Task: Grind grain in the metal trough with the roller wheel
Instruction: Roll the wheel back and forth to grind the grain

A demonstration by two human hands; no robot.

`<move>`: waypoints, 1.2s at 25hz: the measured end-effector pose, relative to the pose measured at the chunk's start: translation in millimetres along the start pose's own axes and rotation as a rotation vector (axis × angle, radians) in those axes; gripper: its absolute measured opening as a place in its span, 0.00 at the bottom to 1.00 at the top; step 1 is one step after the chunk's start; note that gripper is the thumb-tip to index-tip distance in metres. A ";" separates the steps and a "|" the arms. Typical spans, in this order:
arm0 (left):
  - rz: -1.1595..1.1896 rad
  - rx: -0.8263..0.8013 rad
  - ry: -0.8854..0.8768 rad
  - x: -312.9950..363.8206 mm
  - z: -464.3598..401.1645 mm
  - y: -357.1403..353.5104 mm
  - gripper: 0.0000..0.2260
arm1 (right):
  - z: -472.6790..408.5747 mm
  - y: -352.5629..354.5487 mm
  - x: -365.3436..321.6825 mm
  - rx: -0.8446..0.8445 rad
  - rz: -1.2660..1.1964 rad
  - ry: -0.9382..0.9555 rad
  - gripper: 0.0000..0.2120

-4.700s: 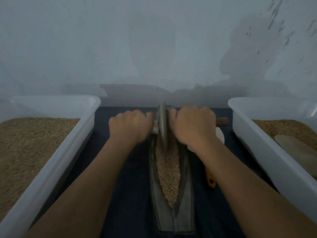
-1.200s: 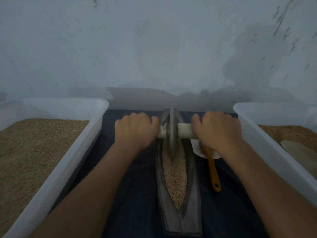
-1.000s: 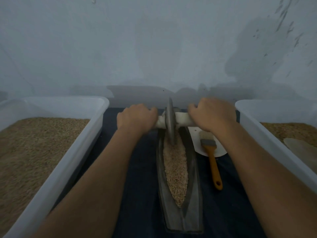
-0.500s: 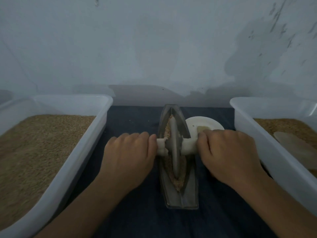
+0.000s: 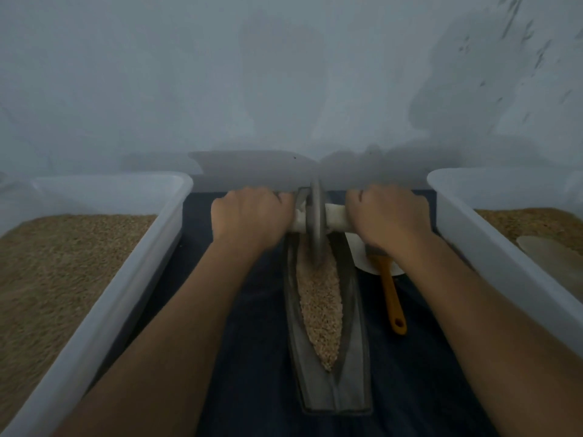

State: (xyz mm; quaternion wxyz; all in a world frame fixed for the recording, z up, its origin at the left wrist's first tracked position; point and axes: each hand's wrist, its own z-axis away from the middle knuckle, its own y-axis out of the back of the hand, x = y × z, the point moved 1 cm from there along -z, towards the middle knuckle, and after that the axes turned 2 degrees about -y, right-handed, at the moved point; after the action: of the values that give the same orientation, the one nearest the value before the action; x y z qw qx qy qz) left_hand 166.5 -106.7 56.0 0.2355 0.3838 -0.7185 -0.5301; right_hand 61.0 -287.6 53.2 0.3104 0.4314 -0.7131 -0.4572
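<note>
Overhead, a dark blue cloth [image 5: 252,357] covers the work surface, backed by a pale, stained wall [image 5: 284,74]. Long grey metal trough [image 5: 353,357] lies centred, tan grain [image 5: 320,307] along its channel. Grey disc roller wheel [image 5: 316,225] stands at the far end; left hand [image 5: 249,216] and right hand [image 5: 388,216] each curl around its white axle. White plastic bins [image 5: 132,269] of grain flank both sides.

It looks like a small, dim work room for grinding grain, maybe at a home. A stained bare wall [image 5: 284,74] fills the top of the frame, and big white tubs [image 5: 126,279] of grain [image 5: 56,266] sit at both sides.
</note>
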 end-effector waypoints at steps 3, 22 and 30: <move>-0.152 0.090 -0.245 -2.3 55.9 6.7 0.10 | 63.2 19.4 -7.3 0.032 0.116 0.105 0.14; 0.094 -0.031 0.088 1.4 -27.3 -2.3 0.21 | -21.9 -5.3 -0.9 -0.135 -0.104 -0.163 0.23; -0.096 0.156 -0.246 -6.7 93.0 -7.1 0.09 | 90.3 35.4 -21.6 0.085 0.144 0.047 0.23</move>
State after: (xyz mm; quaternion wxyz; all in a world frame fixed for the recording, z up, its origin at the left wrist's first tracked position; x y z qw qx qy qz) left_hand 103.4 -48.4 19.4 0.0896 0.3668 -0.7619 -0.5262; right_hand -16.9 -226.1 49.6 0.3402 0.4025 -0.7537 -0.3928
